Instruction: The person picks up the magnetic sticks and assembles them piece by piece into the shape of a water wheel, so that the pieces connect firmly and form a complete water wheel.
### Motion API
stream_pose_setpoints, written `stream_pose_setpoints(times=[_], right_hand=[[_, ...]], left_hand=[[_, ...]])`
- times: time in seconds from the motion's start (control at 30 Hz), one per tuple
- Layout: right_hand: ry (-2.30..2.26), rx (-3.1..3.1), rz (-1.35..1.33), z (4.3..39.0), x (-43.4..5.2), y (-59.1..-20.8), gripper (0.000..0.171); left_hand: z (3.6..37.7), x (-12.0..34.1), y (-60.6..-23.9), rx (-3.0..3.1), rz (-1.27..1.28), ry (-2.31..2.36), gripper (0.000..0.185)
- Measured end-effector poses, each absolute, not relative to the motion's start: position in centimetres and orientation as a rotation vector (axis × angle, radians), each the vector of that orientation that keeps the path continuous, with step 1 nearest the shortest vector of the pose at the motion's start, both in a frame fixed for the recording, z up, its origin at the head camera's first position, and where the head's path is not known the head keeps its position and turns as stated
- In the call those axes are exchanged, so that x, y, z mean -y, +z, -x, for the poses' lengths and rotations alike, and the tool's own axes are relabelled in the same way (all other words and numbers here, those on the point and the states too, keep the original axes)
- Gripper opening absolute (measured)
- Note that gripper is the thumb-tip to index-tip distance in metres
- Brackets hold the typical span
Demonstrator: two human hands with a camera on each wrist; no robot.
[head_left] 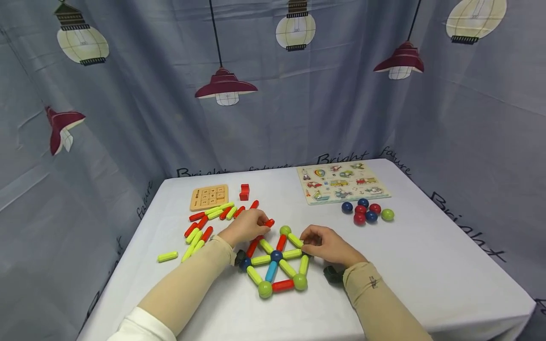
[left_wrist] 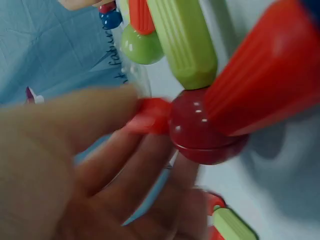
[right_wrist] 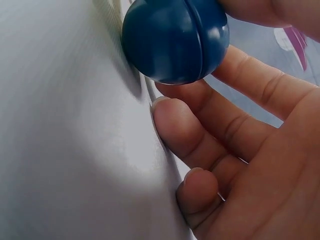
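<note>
A flat figure of green, red and blue rods joined by balls lies on the white table. My left hand is at its upper left corner and pinches a short red rod that meets a dark red ball. A thick red rod and a green rod also join that ball. My right hand is at the figure's right corner. Its fingers and thumb grip a blue ball against the tablecloth. The head view hides this ball under the hand.
Loose red and green rods lie left of my hands, one green rod apart. Behind them sit a wooden number board and a red block. A picture puzzle and several loose balls are at right.
</note>
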State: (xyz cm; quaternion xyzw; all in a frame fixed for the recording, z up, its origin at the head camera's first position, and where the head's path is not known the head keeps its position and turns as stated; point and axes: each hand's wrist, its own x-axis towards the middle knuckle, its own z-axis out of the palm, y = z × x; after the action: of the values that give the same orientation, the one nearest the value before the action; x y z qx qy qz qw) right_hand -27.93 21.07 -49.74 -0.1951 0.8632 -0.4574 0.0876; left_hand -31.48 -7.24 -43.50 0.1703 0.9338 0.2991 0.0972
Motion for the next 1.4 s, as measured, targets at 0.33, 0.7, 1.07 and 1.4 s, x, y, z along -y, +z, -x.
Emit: stream_pose_setpoints(times=[0.33,0.7,1.07,1.4], right_hand=[[-1.341,-2.564,0.602,28.0,-20.5,-50.2,0.054],[-1.341,-2.512,0.707,27.6,-20.4,-50.3,0.056],[-1.324,-2.518,0.678,27.7,-19.9,-50.4,0.058],[-1.289,-2.633,0.630,28.4,-21.1,-50.1,0.027]], left_hand=[[31.1,6.7,-43.7,-2.699,-0.718,0.578,0.028],[31.1,6.1,-43.9,-2.717,-0.786,0.312,0.030],[31.4,6.5,-44.6,-2.731,-0.782,0.439,0.030],[29.2,10.8,-43.2,-2.881,-0.532,0.693,0.034]])
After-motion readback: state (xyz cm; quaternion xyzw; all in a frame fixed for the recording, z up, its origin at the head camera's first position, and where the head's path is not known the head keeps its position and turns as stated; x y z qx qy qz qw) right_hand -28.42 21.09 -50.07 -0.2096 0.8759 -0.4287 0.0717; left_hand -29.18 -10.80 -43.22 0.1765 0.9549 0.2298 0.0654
